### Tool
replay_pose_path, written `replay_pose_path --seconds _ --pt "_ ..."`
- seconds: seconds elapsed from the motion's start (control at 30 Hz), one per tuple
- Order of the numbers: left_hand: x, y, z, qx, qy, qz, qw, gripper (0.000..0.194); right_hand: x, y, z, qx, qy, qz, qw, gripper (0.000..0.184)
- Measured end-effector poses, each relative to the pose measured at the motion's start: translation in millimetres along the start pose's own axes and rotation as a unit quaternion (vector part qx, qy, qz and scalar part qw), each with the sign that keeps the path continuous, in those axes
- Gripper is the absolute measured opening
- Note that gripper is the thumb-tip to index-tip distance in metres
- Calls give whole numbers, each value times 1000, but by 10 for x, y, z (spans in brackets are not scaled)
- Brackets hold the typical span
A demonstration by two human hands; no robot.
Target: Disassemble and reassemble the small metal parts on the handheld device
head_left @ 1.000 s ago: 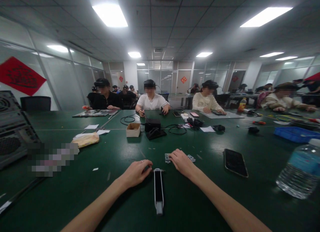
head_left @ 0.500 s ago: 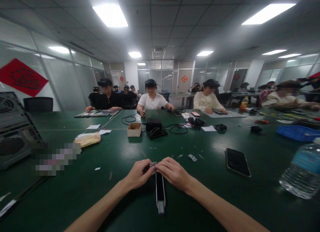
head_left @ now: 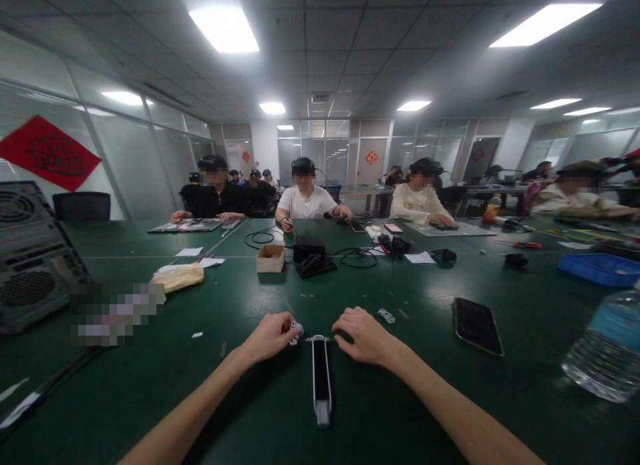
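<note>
My left hand (head_left: 270,335) pinches a small grey metal bracket (head_left: 296,331), held just left of a long narrow metal frame. This frame (head_left: 329,378) lies lengthwise on the green table, with pale side rails and a grey block at its near end. A thin pin (head_left: 311,339) crosses its far end and sticks out at both sides. My right hand (head_left: 365,338) is to the right of that end, fingers bent and thumb apart from them, with nothing visible in it. Another small grey metal bracket (head_left: 386,315) lies beyond my right hand.
A black phone (head_left: 479,325) and a water bottle (head_left: 605,345) stand to the right, near a blue tray (head_left: 597,270). Ahead are a small box (head_left: 271,261) and a black device (head_left: 309,250) with cables. A computer case (head_left: 37,265) is at left. Several people sit opposite.
My hands have moved apart from the frame's far end. The bracket has come away to the left in my left hand, baring the pin. My right hand has shifted right.
</note>
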State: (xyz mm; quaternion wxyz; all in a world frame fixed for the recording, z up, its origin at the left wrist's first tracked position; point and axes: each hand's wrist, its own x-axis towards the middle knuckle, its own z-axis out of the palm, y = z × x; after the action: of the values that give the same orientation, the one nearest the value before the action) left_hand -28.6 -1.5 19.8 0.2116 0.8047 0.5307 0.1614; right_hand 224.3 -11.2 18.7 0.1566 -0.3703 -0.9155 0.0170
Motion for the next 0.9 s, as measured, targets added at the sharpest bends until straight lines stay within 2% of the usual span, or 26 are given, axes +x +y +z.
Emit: replay_pose_path --seconds 0.2,0.4,0.53,0.9 --pt "-4 -18 35 -4 -33 -5 999 36 15 -39 9 11 -38 9 999 18" --pt "-9 -6 32 -20 -43 -6 999 34 24 -28 48 25 -51 24 998 18" --pt "-22 -2 24 -40 -69 -5 997 34 23 -22 76 36 -44 26 998 18" --pt "-25 -72 53 -10 -71 68 995 25 11 4 136 59 -14 19 998 14"
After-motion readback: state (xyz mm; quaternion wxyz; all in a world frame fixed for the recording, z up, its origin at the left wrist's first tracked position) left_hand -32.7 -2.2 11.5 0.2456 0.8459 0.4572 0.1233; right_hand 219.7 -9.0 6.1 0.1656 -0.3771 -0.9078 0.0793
